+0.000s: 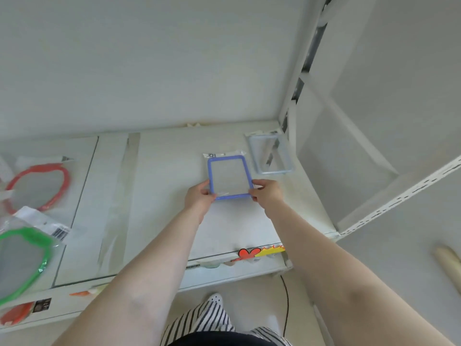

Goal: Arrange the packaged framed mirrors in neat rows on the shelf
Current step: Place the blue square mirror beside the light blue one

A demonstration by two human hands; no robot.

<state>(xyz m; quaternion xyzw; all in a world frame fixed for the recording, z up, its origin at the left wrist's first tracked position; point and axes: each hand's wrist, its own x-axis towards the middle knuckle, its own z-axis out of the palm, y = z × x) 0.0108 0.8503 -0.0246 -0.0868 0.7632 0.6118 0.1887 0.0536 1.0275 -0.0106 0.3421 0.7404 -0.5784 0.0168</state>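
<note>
Blue-violet rectangular plastic-framed mirror [229, 178] in clear wrap, lying flat on white shelf board [169, 196], right of centre, label end toward back wall. Gripped at both near corners: left hand [199, 199] curled round near-left corner, thumb over frame edge; right hand [266, 193] pinching near-right corner, fingertips on frame. Hands apart, one per corner, mirror's width between them. Bare forearms reaching in from bottom of view.

Just beyond and to the right, pale grey-blue rectangular framed mirror [271, 154] in clear packaging, flat in back right corner of shelf, near white slotted upright [303, 71]; narrow gap between it and blue-violet mirror, not touching.

Far left of shelf: red rounded framed mirror [41, 186] in clear bag, lying flat. Nearer, at left edge of view, green rounded framed mirror [26, 260] in clear bag with white barcoded header, partly cut off by edge. Below that, on shelf lip at bottom left, part of another red-orange packaged item [16, 317]; shape hard to tell.

Strips of clear tape running front to back across board. Red and yellow cartoon sticker [259, 252] on front rail of shelf. Striped trousers [207, 320] and white perforated clog [215, 298] visible below, over pale floor with thin dark cable [287, 303].
</note>
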